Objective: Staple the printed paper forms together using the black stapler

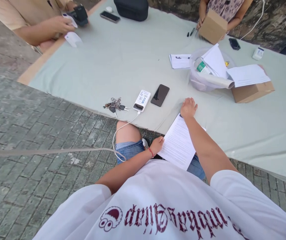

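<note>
A printed sheet of paper (pixel 176 143) lies partly on the table's near edge and partly over my lap. My left hand (pixel 157 144), a red string at its wrist, is closed on the sheet's left edge, thumb on top. At the sheet's far end, my right hand (pixel 189 107) rests palm down with its fingers apart, its forearm crossing the paper's right side. Beyond my left hand are a dark phone (pixel 160 95), a white power bank (pixel 142 100) with a cable plugged in, and a bunch of keys (pixel 116 105).
A clear plastic tub (pixel 200 83) holds papers and a bottle, with a cardboard box (pixel 253 92) beside it. Across the table (pixel 123 60), one person handles a cardboard box (pixel 213 26). Another at far left holds a dark device (pixel 80 15). The white cable (pixel 58 152) runs off left.
</note>
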Available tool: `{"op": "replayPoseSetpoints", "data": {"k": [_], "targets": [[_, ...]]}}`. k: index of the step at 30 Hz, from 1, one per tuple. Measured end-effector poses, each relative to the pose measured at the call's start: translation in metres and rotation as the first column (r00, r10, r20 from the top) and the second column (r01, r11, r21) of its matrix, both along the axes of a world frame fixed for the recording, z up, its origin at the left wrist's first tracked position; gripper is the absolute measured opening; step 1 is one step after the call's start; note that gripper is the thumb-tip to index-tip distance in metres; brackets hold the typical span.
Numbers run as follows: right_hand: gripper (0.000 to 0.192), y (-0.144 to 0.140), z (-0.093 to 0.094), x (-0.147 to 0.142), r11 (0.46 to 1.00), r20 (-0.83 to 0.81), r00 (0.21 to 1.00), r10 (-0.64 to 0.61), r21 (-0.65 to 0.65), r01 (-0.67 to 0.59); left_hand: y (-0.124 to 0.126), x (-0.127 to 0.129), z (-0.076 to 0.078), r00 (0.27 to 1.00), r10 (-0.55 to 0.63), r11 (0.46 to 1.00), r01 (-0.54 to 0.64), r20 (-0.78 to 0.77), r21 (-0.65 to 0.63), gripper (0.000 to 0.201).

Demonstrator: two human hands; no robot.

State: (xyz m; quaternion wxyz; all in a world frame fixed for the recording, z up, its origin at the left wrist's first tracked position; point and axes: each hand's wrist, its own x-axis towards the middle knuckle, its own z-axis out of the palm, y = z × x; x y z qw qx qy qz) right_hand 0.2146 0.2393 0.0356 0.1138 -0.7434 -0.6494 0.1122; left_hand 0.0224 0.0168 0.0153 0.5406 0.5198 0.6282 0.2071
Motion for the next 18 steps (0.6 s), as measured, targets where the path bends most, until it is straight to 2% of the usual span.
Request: {"op": "replayPoseSetpoints", "data": {"k": [5, 8, 10, 12, 15, 18], "targets": [[0.047, 0.005, 0.003, 0.000, 0.996, -0.052, 0.998, -0.042, 0.078, 0.046, 0.002, 0.002, 0.006, 1.000, 0.000, 1.000, 0.000, 0.005, 0.027, 0.027], [0.044, 0.004, 0.008, 0.006, 0.972, -0.138, 0.987, -0.082, 0.207, 0.110, 0.002, 0.002, 0.012, 1.000, 0.001, 0.999, -0.001, 0.000, 0.034, 0.028], [0.043, -0.007, 0.014, 0.016, 0.941, -0.200, 0.977, -0.077, 0.309, 0.137, 0.000, 0.001, 0.015, 1.000, 0.013, 1.000, -0.012, -0.004, 0.029, 0.029], [0.042, -0.031, 0.021, 0.032, 0.898, -0.253, 0.965, -0.065, 0.407, 0.167, -0.003, 0.001, 0.017, 1.000, 0.031, 0.999, -0.030, -0.004, 0.027, 0.030], [0.041, -0.093, 0.027, 0.061, 0.828, -0.329, 0.941, -0.077, 0.505, 0.244, -0.010, 0.000, 0.016, 0.998, 0.064, 0.997, -0.064, 0.017, 0.032, 0.031], [0.045, -0.172, 0.022, 0.086, 0.806, -0.459, 0.873, -0.165, 0.447, 0.388, -0.018, -0.002, 0.009, 0.994, 0.102, 0.994, -0.103, 0.048, 0.035, 0.030]]}}
